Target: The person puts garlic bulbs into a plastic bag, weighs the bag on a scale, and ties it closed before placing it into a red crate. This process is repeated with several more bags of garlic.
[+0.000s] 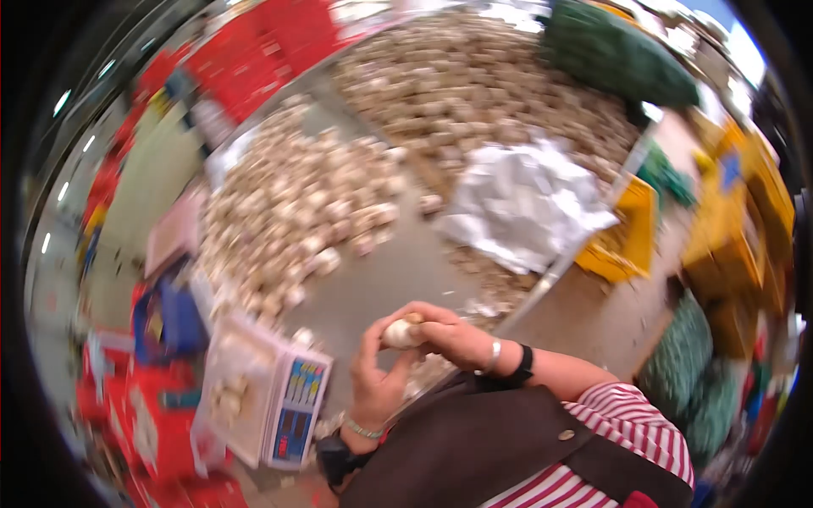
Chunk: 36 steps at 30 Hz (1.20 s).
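Observation:
A whitish garlic bulb [398,334] is held between both hands, just past the front of the dark apron. My left hand [377,385] curls round the bulb's left side, fingers bent over it. From the right, my right hand [449,334] pinches the bulb near its brownish top with thumb and fingers. Beyond the hands lies a grey metal tabletop [364,292] with a heap of pale garlic bulbs [296,203] on its left part. A larger heap of browner garlic [474,80] covers the far part.
A pink-white digital scale [296,415] with a tray holding a few pale pieces stands left of my left hand. Crumpled white plastic [525,203] lies on the table's right part. Beside the table are a yellow crate [631,233], green net sacks [677,347], red crates [241,68] and a blue basket [178,317].

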Each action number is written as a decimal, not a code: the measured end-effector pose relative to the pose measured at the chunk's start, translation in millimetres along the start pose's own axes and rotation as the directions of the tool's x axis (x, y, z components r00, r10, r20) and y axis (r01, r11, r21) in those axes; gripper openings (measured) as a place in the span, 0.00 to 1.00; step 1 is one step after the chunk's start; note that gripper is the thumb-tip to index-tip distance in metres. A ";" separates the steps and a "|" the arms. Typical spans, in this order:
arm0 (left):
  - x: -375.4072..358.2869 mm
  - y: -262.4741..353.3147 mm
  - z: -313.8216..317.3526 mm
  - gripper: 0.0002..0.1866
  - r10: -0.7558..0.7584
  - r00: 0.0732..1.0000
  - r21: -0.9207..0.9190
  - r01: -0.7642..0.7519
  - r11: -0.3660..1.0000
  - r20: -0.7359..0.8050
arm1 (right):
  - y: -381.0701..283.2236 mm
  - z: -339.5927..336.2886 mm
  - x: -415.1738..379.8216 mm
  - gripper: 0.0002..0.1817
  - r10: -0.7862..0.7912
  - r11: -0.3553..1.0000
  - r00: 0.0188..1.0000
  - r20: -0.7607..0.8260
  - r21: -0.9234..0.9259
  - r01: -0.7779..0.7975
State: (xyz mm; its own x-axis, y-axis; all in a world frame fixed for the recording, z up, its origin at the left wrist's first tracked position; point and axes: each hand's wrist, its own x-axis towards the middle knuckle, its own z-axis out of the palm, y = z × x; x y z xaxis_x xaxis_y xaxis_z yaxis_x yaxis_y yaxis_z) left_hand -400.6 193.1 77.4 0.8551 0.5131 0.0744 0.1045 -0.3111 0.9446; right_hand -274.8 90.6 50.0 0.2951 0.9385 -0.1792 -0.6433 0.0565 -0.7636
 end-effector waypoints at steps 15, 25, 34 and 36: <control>48.1 -25.1 52.1 0.14 0.008 0.976 0.291 -0.073 0.954 0.219 | -126.3 -449.9 -241.5 0.07 -0.377 0.546 0.087 -0.922 -0.145 0.825; -53.0 -55.8 -26.1 0.07 -0.224 0.889 0.141 0.301 0.943 -0.398 | -175.4 -225.4 77.2 0.25 -0.499 0.859 0.855 -0.141 -0.211 0.467; -202.8 -63.3 -167.5 0.25 0.271 -0.127 0.180 0.478 0.860 -0.954 | -29.2 165.9 168.7 0.37 0.206 0.100 0.256 0.944 -0.281 0.954; -194.4 -42.9 -207.0 0.28 0.405 -0.080 0.287 0.583 0.761 -0.911 | -4.9 219.6 169.2 0.38 0.349 -0.050 0.091 0.933 -0.079 0.996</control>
State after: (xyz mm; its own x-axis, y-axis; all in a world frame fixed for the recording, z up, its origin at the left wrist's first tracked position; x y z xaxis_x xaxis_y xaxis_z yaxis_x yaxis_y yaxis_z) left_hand -676.4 272.3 88.6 -0.4889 0.5617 0.6675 0.7232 -0.1669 0.6701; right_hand -376.9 323.9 159.6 -0.8563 0.4232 0.2962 0.3816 0.9047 -0.1896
